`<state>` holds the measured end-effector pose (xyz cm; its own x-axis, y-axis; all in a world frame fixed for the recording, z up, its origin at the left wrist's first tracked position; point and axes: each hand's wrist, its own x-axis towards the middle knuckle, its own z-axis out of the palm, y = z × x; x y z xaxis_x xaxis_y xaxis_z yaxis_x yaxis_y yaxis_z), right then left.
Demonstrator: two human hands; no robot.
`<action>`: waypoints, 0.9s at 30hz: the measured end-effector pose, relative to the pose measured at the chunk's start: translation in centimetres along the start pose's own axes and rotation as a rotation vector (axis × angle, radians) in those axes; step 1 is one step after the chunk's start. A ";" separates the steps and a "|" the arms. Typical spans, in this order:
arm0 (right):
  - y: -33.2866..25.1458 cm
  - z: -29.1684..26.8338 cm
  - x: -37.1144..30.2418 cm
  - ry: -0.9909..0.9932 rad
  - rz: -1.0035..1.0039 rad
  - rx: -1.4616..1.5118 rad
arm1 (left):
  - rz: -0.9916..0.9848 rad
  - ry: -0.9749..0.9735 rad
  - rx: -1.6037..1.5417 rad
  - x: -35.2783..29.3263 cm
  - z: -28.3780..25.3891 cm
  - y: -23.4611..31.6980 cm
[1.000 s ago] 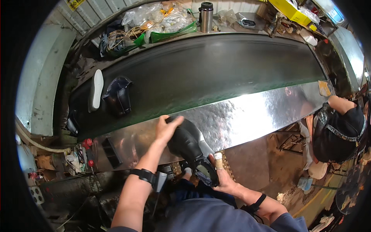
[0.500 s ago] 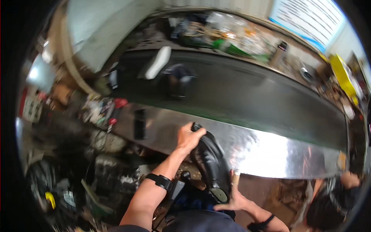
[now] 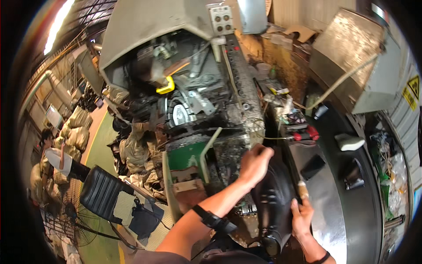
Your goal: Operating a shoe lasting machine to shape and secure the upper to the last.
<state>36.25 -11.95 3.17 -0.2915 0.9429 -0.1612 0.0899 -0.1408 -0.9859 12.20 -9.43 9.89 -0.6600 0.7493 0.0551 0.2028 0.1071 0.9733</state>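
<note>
A black glossy leather boot (image 3: 273, 207) stretches away from me between my two hands, its far end beside the machine. My left hand (image 3: 256, 165) is closed at the boot's far end, with a black band on the wrist. Along the boot's right side, my right hand (image 3: 302, 215) rests against it with fingers partly curled. One finger of that hand wears a tan wrap (image 3: 303, 189) and points upward. The fingers under the boot are hidden.
A large machine (image 3: 193, 110) with an open hood stands ahead. On the right, a metal ledge (image 3: 327, 198) borders a dark belt (image 3: 369, 207) bearing a white sole-shaped piece (image 3: 349, 141) and a black shoe piece (image 3: 354, 174). Left are a chair (image 3: 101, 189), a fan (image 3: 72, 215) and a person (image 3: 59, 160).
My view has swung left from the belt to the machine. The boot is still between my hands. My right hand, spread beside its near end before, is now drawn in against its side.
</note>
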 end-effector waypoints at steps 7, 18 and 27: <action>-3.9 21.8 5.6 -0.300 0.124 0.302 | -0.430 0.055 -0.863 7.1 -22.6 -2.2; -6.7 39.4 10.7 -0.386 0.351 0.581 | -0.504 0.279 -0.989 6.5 -30.6 -7.1; -7.2 42.9 12.9 -0.222 0.374 0.688 | -0.512 0.177 -1.115 11.1 -31.4 -10.1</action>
<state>-9.05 -11.77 6.28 -0.5469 0.7247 -0.4193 -0.3650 -0.6571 -0.6596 -19.92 -22.73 7.66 -0.5884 0.6770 -0.4421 -0.7758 -0.3186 0.5446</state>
